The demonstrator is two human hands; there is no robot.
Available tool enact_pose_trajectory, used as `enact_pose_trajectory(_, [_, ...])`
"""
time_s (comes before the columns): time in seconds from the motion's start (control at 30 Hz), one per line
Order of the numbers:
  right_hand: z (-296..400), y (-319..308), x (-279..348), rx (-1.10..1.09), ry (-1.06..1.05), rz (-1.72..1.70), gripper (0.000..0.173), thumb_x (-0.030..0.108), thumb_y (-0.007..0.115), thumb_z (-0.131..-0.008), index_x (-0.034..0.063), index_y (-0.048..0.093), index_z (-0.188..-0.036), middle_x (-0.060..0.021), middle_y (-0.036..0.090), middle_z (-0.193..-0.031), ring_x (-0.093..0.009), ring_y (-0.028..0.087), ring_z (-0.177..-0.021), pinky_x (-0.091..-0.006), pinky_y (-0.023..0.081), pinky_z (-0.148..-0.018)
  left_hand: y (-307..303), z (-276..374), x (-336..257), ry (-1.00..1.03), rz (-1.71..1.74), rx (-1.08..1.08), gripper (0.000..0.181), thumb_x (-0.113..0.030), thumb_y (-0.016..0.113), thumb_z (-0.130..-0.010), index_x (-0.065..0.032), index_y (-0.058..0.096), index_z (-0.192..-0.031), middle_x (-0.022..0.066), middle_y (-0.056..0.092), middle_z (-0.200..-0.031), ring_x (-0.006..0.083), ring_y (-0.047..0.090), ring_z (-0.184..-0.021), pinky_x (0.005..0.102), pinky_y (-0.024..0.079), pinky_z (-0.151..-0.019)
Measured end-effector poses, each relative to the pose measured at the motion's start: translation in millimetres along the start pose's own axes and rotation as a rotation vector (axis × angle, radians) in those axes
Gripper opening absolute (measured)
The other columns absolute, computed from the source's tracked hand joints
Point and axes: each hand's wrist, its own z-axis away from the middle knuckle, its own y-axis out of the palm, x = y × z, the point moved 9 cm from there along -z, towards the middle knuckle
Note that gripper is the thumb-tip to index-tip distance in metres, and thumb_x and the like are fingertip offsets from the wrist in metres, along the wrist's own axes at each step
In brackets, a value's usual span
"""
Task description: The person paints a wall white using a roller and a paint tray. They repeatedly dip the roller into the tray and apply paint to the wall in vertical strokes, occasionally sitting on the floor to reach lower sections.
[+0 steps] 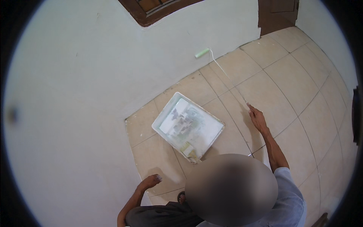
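My right hand point(257, 118) grips the end of a paint roller's long thin handle. The roller's pale green cover point(202, 53) is against the lower part of the white wall point(113, 62), or close to it. Before me on the floor lies a white paint tray point(167, 106), its sloped bed smeared with white paint and darker patches. A flat paintbrush point(188, 149) rests in the near corner of the tray. Over the tiles at the left, my left hand point(151, 181) has curled fingers with white on the tips. Whether it holds anything cannot be made out.
Beige floor tiles point(283, 102) with some white spots run along the wall. A brown window frame point(144, 21) is set in the wall above. At the far right stands a brown door point(278, 15). A dark object point(356, 116) shows at the right rim.
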Motion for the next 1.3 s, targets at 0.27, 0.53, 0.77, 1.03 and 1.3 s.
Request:
enact_pose_trajectory(0.27, [34,-16,2,0.078,0.188,-0.066,0.045,0.02,0.047,-0.1,0.0096,0.047,-0.143,-0.0099,0.064,-0.091,-0.021,0.063,-0.078,-0.0328,0.052,-0.074,-12,2,-17,-0.206,0.024,-0.015,0.03,-0.021,0.063,-0.089,0.0007,0.061,-0.11,0.0163,0.069,-0.097,0.0292,0.067,-0.089,0.0388,0.051,-0.08])
enact_pose_trajectory(0.53, [64,-22,62,0.212,0.607,-0.724,0.05,0.025,0.046,-0.102,0.0172,0.037,-0.151,0.0024,0.045,-0.07,-0.006,0.044,-0.051,-0.021,0.041,-0.043,-8,-8,-3,-0.09,-0.075,-0.025,0.036,-0.028,0.061,-0.091,0.0019,0.061,-0.111,0.019,0.068,-0.105,0.0328,0.066,-0.09,0.0404,0.05,-0.082])
enact_pose_trajectory(0.77, [53,71,97,0.126,0.63,-1.236,0.054,0.03,0.043,-0.103,0.0223,0.026,-0.154,0.0013,0.048,-0.071,-0.006,0.041,-0.05,-0.021,0.042,-0.042,-16,-1,-30,-0.161,-0.004,0.015,0.033,-0.023,0.061,-0.091,0.0011,0.061,-0.113,0.0192,0.068,-0.105,0.0304,0.066,-0.092,0.0373,0.05,-0.083])
enact_pose_trajectory(1.03, [24,148,135,0.102,0.646,-1.32,0.055,0.024,0.04,-0.102,0.0223,0.024,-0.155,-0.0003,0.049,-0.072,-0.008,0.045,-0.051,-0.0229,0.044,-0.043,-12,22,-22,-0.212,0.068,-0.053,0.033,-0.024,0.061,-0.092,0.0001,0.06,-0.114,0.0166,0.069,-0.103,0.0262,0.066,-0.093,0.0367,0.05,-0.084])
enact_pose_trajectory(1.3, [62,183,183,0.244,0.64,-1.237,0.054,0.022,0.04,-0.103,0.0237,0.026,-0.155,-0.0001,0.046,-0.072,-0.008,0.044,-0.051,-0.0241,0.043,-0.044,0,22,0,-0.139,0.02,-0.023,0.035,-0.026,0.061,-0.092,0.0008,0.06,-0.115,0.0204,0.067,-0.11,0.0327,0.065,-0.102,0.0375,0.049,-0.089])
